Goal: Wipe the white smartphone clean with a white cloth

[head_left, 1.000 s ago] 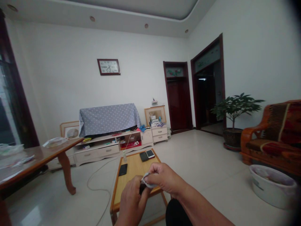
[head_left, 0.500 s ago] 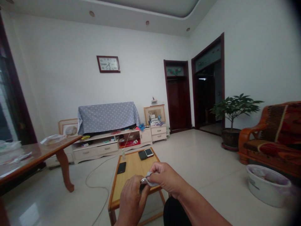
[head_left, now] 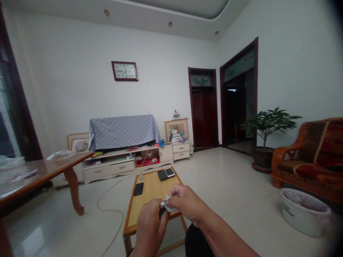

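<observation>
Left hand (head_left: 150, 228) is gripping a small dark thing (head_left: 161, 212) while right hand (head_left: 184, 203) is pinching a wipe (head_left: 166, 204) against its top (fingers curled tight).

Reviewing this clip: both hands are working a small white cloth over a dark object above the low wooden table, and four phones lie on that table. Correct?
Not quite. The head view shows three phones on the low wooden table, not four: one black phone near its left edge and two side by side at the far end. The rest holds: the left hand and right hand work a small white cloth over a dark object.
</observation>
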`<state>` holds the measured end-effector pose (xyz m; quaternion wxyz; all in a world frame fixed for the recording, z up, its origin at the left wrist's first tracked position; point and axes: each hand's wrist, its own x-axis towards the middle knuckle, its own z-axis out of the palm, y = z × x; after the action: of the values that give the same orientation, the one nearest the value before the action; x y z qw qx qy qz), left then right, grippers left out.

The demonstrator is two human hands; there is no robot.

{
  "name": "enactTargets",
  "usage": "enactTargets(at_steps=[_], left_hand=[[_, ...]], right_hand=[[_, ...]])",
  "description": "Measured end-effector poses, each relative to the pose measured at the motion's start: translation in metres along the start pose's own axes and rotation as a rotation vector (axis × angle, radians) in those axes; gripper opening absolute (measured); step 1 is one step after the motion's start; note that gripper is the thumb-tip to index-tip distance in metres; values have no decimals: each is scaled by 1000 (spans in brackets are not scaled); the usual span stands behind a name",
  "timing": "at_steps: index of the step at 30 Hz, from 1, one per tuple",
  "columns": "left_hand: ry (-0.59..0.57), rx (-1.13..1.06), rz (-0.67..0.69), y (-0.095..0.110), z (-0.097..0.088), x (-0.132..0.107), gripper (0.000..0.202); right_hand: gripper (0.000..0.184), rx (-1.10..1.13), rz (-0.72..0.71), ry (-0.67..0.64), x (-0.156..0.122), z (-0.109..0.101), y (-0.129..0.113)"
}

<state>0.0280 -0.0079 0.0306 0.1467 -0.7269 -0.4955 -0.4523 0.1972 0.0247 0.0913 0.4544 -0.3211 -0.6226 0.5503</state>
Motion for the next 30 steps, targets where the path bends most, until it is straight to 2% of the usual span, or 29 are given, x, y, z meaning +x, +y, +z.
enactTargets(at_steps=[3, 10, 17, 24, 30], left_hand=[[11, -9, -9, -2, 0, -1, 8], [49, 10, -43, -7, -1, -4, 21], [-10, 13, 2, -4, 5, -4, 9], [38, 73, -35, -6, 2, -4, 23], [19, 38, -21, -5, 7, -5, 12]], right_hand=[[13, 1, -11, -13, -1, 6, -4], [13, 19, 45, 68, 3, -16, 18], [12, -25, -33, 14, 0, 6, 0], [15, -19, 13, 85, 1, -12, 21], [12, -39, -43, 53, 0, -2, 13]])
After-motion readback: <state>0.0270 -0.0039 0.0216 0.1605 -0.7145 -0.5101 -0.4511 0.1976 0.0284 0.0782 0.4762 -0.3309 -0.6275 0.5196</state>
